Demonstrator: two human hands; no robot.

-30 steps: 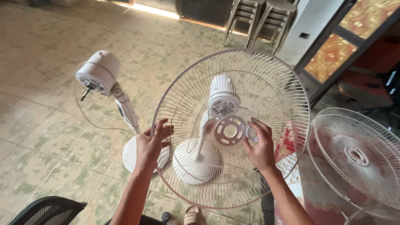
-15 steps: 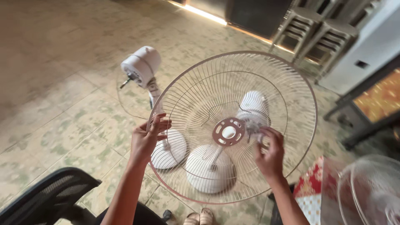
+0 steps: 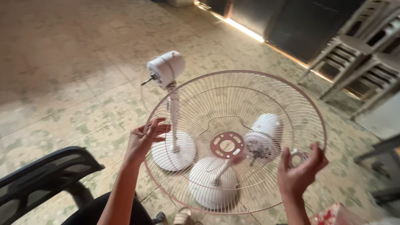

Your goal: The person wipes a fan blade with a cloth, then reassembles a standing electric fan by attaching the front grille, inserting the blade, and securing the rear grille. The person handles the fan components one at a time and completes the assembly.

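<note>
Grille [image 3: 233, 104] between left hand [image 3: 143, 139] and right hand [image 3: 300, 173]

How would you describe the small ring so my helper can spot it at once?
Start at the big round wire fan guard held up over the tiled floor. At its lower right edge is the right hand. The small pale ring sits in its fingertips, far smaller than the guard's reddish centre plate.

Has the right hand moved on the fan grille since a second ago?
Yes. The right hand has left the centre ring of the grille and now sits out near the lower right rim, pinching a small ring.
</note>
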